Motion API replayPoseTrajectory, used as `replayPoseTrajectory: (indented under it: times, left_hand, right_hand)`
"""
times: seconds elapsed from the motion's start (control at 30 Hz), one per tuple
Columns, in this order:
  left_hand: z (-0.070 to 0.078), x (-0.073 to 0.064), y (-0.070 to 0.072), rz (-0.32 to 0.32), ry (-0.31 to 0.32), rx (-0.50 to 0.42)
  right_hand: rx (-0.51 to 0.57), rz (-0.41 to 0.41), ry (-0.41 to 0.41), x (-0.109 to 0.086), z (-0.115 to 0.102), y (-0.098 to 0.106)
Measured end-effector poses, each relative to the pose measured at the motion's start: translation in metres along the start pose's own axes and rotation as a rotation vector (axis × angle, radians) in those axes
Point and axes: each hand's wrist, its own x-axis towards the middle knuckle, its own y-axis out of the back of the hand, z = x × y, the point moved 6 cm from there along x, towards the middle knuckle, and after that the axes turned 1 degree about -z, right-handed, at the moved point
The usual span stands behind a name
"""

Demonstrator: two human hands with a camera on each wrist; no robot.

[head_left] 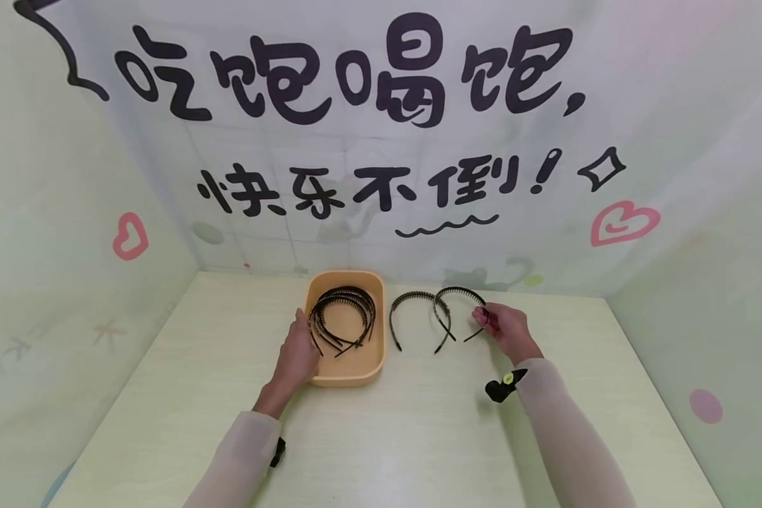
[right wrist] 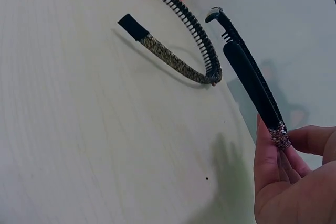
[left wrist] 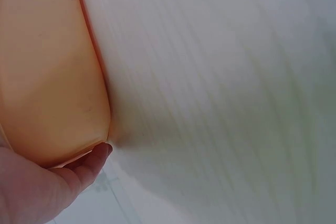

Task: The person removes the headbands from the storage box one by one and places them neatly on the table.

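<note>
At the left side of a peach plastic bin (head_left: 346, 381), my left hand (head_left: 295, 356) grips the wall, its fingers (left wrist: 90, 167) curled round the edge in the left wrist view. Several dark toothed headbands (head_left: 345, 290) lie stacked inside the bin. My right hand (head_left: 511, 330) pinches one arm of another toothed headband (right wrist: 252, 82) between thumb and fingers, close to a glittery band on it. This headband is lifted over the table at the right. Beside it, a speckled toothed headband (head_left: 413, 295) lies on the table, partly overlapped by the held one in the head view.
The pale table (head_left: 387, 451) meets a printed backdrop (head_left: 355, 247) right behind the bin and headbands. Backdrop walls also stand at the left and right. Black wrist-worn devices (head_left: 504, 386) show at both sleeves.
</note>
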Motion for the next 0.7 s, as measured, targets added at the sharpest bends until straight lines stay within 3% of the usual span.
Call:
replayPoseTrajectory:
  times: [0.17,0.53,0.7]
  left_hand:
    - [0.0,0.001,0.0,-0.004,0.005,-0.005]
    - [0.001,-0.001,0.0,-0.001,0.004,-0.006]
    - [0.001,-0.001,0.001,0.0,-0.005,-0.003]
  right_hand:
    - [-0.036,0.026,-0.005,0.0,-0.003,0.016]
    - [0.067,0.062,-0.017,0.006,-0.002,0.038]
    - [0.064,0.074,-0.016,0.006,-0.001,0.041]
